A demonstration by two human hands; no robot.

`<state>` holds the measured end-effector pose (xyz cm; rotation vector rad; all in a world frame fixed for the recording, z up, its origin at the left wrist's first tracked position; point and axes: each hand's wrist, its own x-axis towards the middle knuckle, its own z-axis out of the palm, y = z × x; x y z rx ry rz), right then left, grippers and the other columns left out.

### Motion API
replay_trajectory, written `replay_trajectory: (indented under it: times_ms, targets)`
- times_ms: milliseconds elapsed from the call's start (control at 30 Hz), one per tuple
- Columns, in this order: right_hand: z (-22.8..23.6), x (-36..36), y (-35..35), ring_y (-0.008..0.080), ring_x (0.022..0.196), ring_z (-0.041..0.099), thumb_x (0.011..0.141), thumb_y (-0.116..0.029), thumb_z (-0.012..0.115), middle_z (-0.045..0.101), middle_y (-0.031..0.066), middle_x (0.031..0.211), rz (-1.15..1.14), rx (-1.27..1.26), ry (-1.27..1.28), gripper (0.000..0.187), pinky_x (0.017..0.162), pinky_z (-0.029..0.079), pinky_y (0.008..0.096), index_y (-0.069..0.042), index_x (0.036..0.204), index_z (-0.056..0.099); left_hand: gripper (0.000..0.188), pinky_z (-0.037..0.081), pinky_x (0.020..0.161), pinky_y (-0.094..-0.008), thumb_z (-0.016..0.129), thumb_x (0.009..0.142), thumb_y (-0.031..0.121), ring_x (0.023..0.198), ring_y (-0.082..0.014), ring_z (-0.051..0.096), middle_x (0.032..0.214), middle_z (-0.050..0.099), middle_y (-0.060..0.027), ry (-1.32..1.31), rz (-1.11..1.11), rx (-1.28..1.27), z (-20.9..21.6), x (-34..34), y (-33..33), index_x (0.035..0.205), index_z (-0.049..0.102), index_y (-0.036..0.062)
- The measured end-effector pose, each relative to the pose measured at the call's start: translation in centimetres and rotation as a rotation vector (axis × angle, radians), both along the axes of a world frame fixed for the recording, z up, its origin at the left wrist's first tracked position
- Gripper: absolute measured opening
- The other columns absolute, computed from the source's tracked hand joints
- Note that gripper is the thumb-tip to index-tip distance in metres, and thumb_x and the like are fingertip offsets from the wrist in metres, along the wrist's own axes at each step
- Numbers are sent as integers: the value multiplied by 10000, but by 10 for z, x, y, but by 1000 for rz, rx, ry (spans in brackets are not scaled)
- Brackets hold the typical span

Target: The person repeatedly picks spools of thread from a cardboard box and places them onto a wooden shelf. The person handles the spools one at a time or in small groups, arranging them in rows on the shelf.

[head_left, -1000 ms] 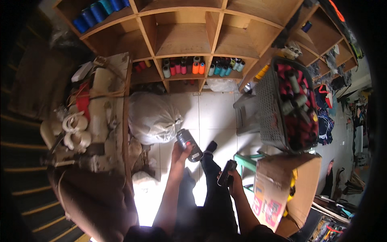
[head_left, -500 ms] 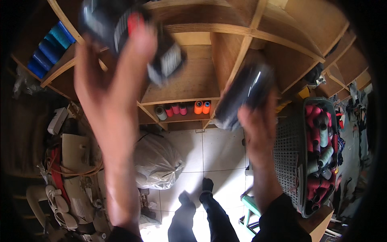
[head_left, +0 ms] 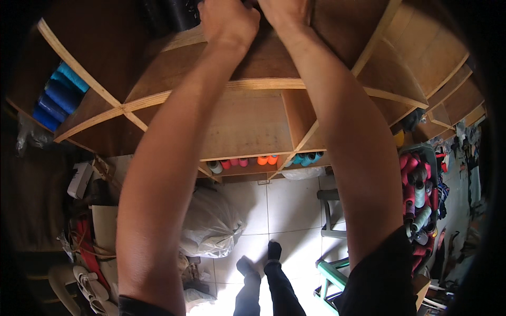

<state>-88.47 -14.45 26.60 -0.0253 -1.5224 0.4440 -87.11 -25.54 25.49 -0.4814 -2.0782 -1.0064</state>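
- Head view: both arms reach overhead into a high compartment of a wooden shelf unit (head_left: 253, 126), the left hand (head_left: 227, 21) and right hand (head_left: 284, 13) close together at the top edge of the picture.
- The left hand's fingers curl away out of sight; whether they clasp anything cannot be told. The right hand is cut off by the frame edge, and its grip is equally unclear.
- Dark cone-like shapes (head_left: 176, 13) stand in the compartment just left of the left hand; whether the hand touches them is hidden.
- Below, a low shelf holds a row of pink, orange and teal thread cones (head_left: 266, 159); blue cones (head_left: 58, 97) fill a compartment at far left.
- On the tiled floor (head_left: 284, 205) sit a stuffed white sack (head_left: 211, 224) and the person's feet (head_left: 258, 260); a mesh basket of red and white cones (head_left: 419, 197) stands at right.
- Risk, as judged: working blind at full stretch, a cone set too near the shelf lip could tip and fall toward the person's head or the floor; crowding the dark cones could knock one loose.
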Motion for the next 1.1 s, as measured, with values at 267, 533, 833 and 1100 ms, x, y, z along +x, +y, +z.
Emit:
replay_trajectory:
  times_ms: [267,533,833,1100]
  targets:
    - [15,21,15,493,1053,594,875,-212,719,588,351,1157,-91,-80,-144,524,928,475,524,15,1275,469,560,534,913,-512,793,809,110,1070,-477,633,1211,594,-302,17,-4,23,8,8,8,1254,507,-72]
    - [12,37,5,450,944,693,821,-371,731,714,272,974,-240,-135,-569,472,870,554,509,-16,1121,646,347,558,890,-473,813,806,248,996,-395,702,1013,726,-249,-186,139,-125,6,6,-1,1016,732,-16]
    - [4,31,8,425,1027,686,747,-318,779,693,305,1073,-30,-202,-736,726,929,553,458,66,1308,523,387,548,934,-421,784,829,379,1073,-322,700,1094,733,-188,-292,224,-275,10,8,-9,1069,758,78]
    - [5,40,12,428,1019,684,692,-317,865,690,296,1069,-36,-200,-848,775,909,558,468,51,1249,470,349,566,930,-439,776,816,381,1088,-337,700,1120,740,-163,-276,276,-331,-1,-11,-4,1061,779,132]
